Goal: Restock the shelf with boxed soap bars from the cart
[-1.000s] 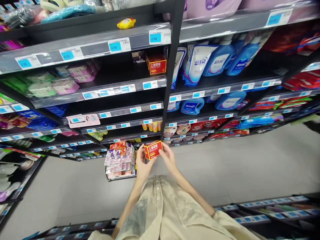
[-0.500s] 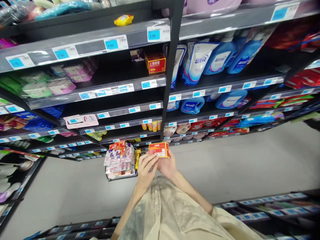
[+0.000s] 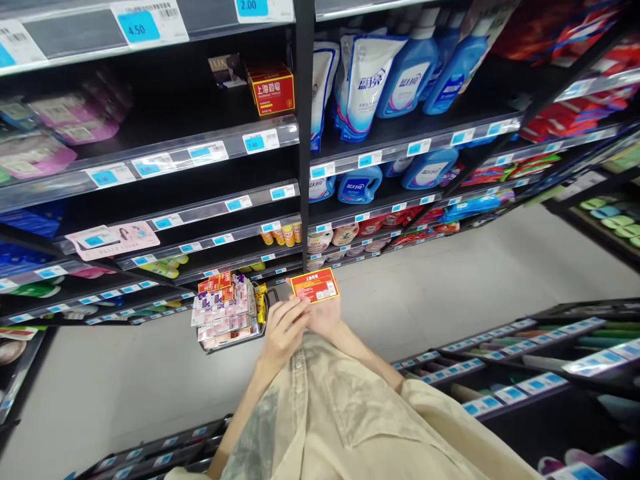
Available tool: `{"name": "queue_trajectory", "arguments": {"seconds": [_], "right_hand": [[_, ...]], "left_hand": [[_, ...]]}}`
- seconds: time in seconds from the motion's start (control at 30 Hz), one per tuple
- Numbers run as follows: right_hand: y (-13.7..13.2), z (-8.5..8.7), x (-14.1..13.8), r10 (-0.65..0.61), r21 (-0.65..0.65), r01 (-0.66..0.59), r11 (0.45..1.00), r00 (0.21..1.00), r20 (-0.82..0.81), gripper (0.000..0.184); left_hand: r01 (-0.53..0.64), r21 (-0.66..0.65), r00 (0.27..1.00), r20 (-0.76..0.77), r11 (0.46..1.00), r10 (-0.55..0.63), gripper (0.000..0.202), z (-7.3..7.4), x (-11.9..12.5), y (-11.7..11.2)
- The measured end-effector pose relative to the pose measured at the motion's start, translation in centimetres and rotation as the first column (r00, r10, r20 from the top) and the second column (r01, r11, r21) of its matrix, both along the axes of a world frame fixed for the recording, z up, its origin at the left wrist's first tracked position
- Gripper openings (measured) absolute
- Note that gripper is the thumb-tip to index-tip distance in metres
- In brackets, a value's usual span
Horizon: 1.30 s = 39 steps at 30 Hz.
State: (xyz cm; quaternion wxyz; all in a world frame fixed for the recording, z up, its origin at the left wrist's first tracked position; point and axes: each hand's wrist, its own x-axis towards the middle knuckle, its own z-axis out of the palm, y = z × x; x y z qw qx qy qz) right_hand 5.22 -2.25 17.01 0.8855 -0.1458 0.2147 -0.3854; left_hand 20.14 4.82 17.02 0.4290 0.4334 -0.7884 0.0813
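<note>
A red and yellow box [image 3: 315, 285] is held flat, label up, above the grey floor [image 3: 450, 293] of a shop aisle. It is supported from below by the right hand [image 3: 326, 317], and its near left edge is pinched by the left hand [image 3: 283, 328]. Just left, a display basket [image 3: 235, 343] is filled with small packets [image 3: 223, 310]. Beyond, dark shelves [image 3: 301, 167] are stocked with a matching red box [image 3: 273, 90] and blue detergent bottles [image 3: 415, 67].
</note>
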Motion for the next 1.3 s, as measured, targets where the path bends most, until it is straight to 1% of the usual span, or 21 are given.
{"name": "queue_trajectory", "arguments": {"seconds": [0.07,0.23,0.33,0.43,0.53,0.57,0.63,0.7,0.77,0.8,0.87,0.93,1.0,1.07,1.13,1.2,1.3], "right_hand": [[0.1,-0.1,-0.1,0.037,0.016,-0.038,0.999,0.998,0.04,0.082],[0.4,-0.6,-0.2,0.074,0.066,-0.08,0.995,0.993,0.097,0.094],[0.6,-1.1,-0.1,0.1,0.041,-0.105,0.994,0.99,0.103,0.094],[0.8,-1.8,0.0,0.128,-0.019,-0.127,0.992,0.99,0.056,0.091],[1.1,-2.4,0.2,0.148,-0.107,-0.152,0.983,0.988,-0.043,0.084],[1.2,-2.6,0.3,0.126,-0.128,-0.136,0.983,0.989,-0.081,0.082],[1.3,-3.0,0.3,0.022,-0.142,-0.046,0.989,0.986,-0.166,0.078],[1.4,-3.5,0.3,-0.096,-0.147,0.056,0.988,0.955,-0.281,0.071],[1.3,-4.0,0.1,-0.169,-0.169,0.108,0.98,0.901,-0.4,0.065],[1.3,-4.3,0.0,-0.189,-0.182,0.118,0.976,0.876,-0.444,0.063],[1.3,-4.8,-0.4,-0.217,-0.198,0.135,0.971,0.846,-0.487,0.064],[1.1,-5.1,-0.9,-0.243,-0.207,0.157,0.966,0.829,-0.504,0.066],[0.8,-5.3,-1.7,-0.27,-0.221,0.178,0.959,0.813,-0.517,0.066],[0.3,-5.5,-2.8,-0.29,-0.23,0.195,0.953,0.8,-0.525,0.069],[-0.5,-5.8,-4.1,-0.295,-0.232,0.199,0.952,0.798,-0.526,0.071],[-1.3,-6.5,-5.5,-0.295,-0.228,0.203,0.952,0.804,-0.517,0.072],[-2.3,-7.8,-7.5,-0.278,-0.173,0.22,0.96,0.823,-0.496,0.077]], "left_hand": [[0.004,0.006,1.0,0.001,1.0,-0.004,0.027,-0.1,0.0,0.1],[-0.022,0.001,1.0,0.002,1.0,0.022,0.023,0.2,-0.2,0.4],[-0.05,-0.025,0.999,-0.02,0.998,0.05,0.027,0.5,-0.4,0.6],[-0.09,-0.018,0.99,-0.108,0.996,0.088,0.042,0.6,-0.7,0.6],[-0.116,-0.009,0.976,-0.185,0.993,0.112,0.054,0.3,-1.1,0.6],[-0.131,0.001,0.971,-0.203,0.991,0.129,0.055,0.1,-1.2,0.5],[-0.179,0.059,0.951,-0.247,0.982,0.188,0.055,-0.6,-1.4,0.5],[-0.222,0.189,0.912,-0.307,0.957,0.272,0.053,-1.4,-1.5,0.6],[-0.212,0.347,0.849,-0.398,0.914,0.348,0.046,-2.3,-1.6,0.7],[-0.177,0.426,0.807,-0.453,0.887,0.378,0.042,-2.8,-1.5,0.7],[-0.067,0.557,0.714,-0.553,0.827,0.43,0.039,-3.6,-1.5,0.7],[0.04,0.646,0.642,-0.601,0.762,0.476,0.046,-4.2,-1.6,0.5],[0.086,0.691,0.598,-0.612,0.718,0.517,0.055,-4.6,-2.0,0.1],[0.096,0.713,0.568,-0.612,0.695,0.55,0.062,-4.9,-2.8,-0.4],[0.121,0.714,0.537,-0.631,0.689,0.56,0.067,-5.1,-4.1,-1.0],[0.176,0.699,0.493,-0.672,0.693,0.553,0.069,-5.3,-5.6,-1.7],[0.26,0.657,0.395,-0.741,0.707,0.543,0.071,-5.7,-7.7,-2.7]]}}
